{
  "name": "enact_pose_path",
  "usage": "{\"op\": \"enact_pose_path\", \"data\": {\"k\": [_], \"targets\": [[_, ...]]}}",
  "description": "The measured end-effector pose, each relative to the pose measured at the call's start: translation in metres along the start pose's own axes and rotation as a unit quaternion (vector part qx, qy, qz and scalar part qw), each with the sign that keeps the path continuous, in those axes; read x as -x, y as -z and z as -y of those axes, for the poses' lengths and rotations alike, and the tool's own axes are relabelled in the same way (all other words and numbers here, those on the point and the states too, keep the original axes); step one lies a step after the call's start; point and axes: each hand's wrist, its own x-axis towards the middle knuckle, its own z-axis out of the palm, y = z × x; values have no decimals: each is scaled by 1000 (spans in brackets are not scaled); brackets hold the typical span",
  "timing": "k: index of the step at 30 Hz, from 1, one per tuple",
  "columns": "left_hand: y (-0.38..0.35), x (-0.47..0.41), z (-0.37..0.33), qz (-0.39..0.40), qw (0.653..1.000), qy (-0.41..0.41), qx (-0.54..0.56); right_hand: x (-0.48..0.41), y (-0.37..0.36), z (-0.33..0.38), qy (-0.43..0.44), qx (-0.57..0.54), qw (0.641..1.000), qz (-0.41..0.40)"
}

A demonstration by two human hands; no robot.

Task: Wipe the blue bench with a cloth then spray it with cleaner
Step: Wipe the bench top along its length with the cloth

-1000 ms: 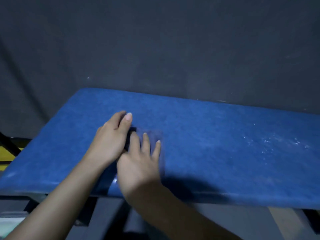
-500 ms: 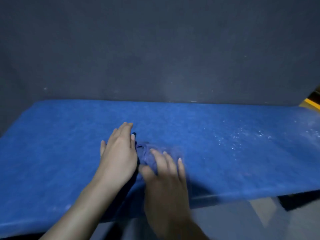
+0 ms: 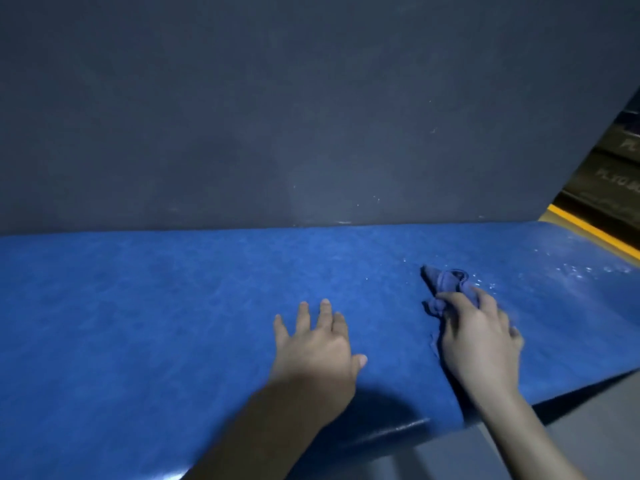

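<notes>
The blue padded bench point(image 3: 156, 306) runs across the whole view, with small wet droplets on its right part. A crumpled dark blue cloth point(image 3: 445, 284) lies on the bench right of centre. My right hand point(image 3: 479, 337) presses down on the cloth, fingers curled over its near part, so only the far end shows. My left hand point(image 3: 317, 348) rests flat on the bare bench surface to the left of the cloth, fingers spread, holding nothing. No spray bottle is in view.
A dark grey wall point(image 3: 311, 116) rises directly behind the bench. At the far right a yellow stripe point(image 3: 592, 233) and dark stacked items point(image 3: 613, 174) show past the wall's edge. Grey floor point(image 3: 571, 427) lies below the bench's front edge.
My right hand has slid the cloth to the right along the bench, away from my left hand. The left hand stays flat on the bench. The view has shifted right.
</notes>
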Motion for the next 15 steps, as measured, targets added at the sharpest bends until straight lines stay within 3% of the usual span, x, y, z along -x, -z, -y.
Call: {"op": "enact_pose_path", "data": {"k": [3, 5, 7, 9, 13, 15], "targets": [[11, -6, -4, 20, 1000, 14, -18, 21, -7, 24, 89, -16, 996, -24], [18, -9, -10, 42, 998, 29, -39, 35, -14, 43, 198, 25, 980, 3], [25, -12, -18, 53, 996, 47, -59, 25, -19, 49, 242, 12, 969, 50], [29, -14, -25, 37, 995, 66, -70, -4, -20, 26, 206, 6, 975, 81], [24, -22, -34, -34, 994, 90, -45, -57, -1, -28, 82, 38, 995, 31], [15, -33, -37, -44, 997, 58, -7, -64, 3, -36, 46, 40, 998, 29]]}}
